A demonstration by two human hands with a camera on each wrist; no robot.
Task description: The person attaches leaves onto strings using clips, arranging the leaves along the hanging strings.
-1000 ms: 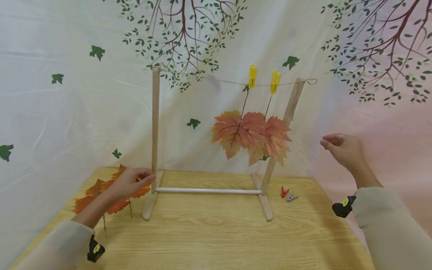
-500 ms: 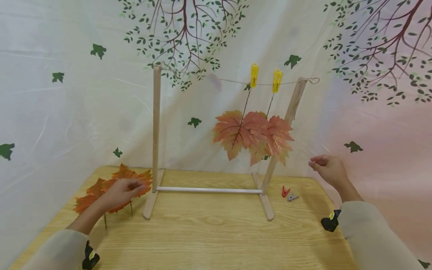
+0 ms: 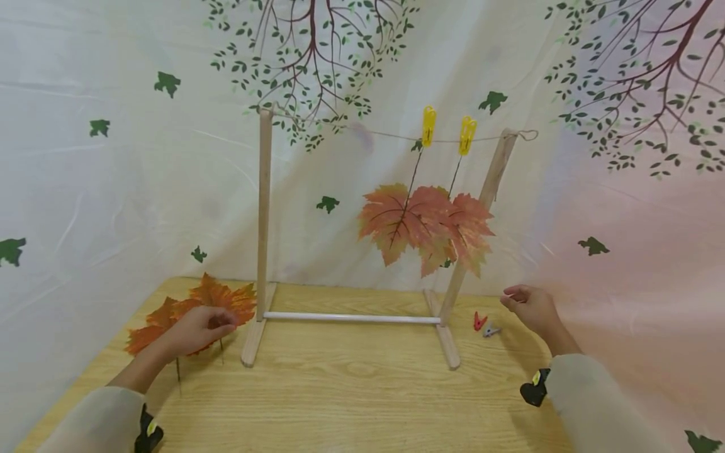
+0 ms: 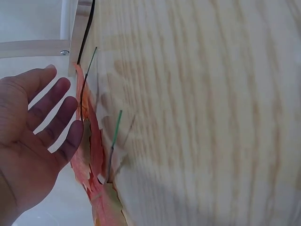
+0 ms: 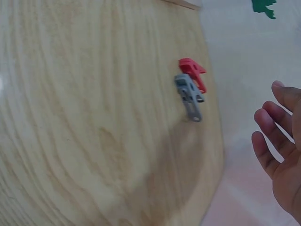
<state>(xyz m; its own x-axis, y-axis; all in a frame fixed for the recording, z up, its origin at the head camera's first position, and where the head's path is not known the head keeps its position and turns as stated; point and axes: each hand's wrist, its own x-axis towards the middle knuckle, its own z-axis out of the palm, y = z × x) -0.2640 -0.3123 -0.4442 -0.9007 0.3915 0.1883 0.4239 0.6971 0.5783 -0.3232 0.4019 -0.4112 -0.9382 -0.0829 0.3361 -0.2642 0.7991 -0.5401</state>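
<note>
Over the orange artificial maple leaves [image 3: 158, 321] at the table's left hovers my left hand [image 3: 198, 328], fingers relaxed and holding nothing. The left wrist view shows that hand [image 4: 37, 117] spread loosely beside the leaves [image 4: 94, 165] and their thin stems. My right hand [image 3: 535, 311], also bare, is in the air just right of a red clothespin [image 3: 479, 321] and a grey clothespin [image 3: 491, 331] lying on the table. Two yellow clothespins [image 3: 428, 126] hold reddish maple leaves [image 3: 402, 217] by their stems on a string [image 3: 385, 134].
A wooden frame stands mid-table, with a left post [image 3: 264, 214], a right post [image 3: 498, 163] and a white crossbar [image 3: 351, 318] low between its feet. Behind the wooden table [image 3: 351, 402] hangs a pale cloth [image 3: 198, 157] printed with branches and green leaves.
My right hand has come down and left, toward the red and grey clothespins. The left hand has drawn back slightly from the left post, lower over the orange leaves.
</note>
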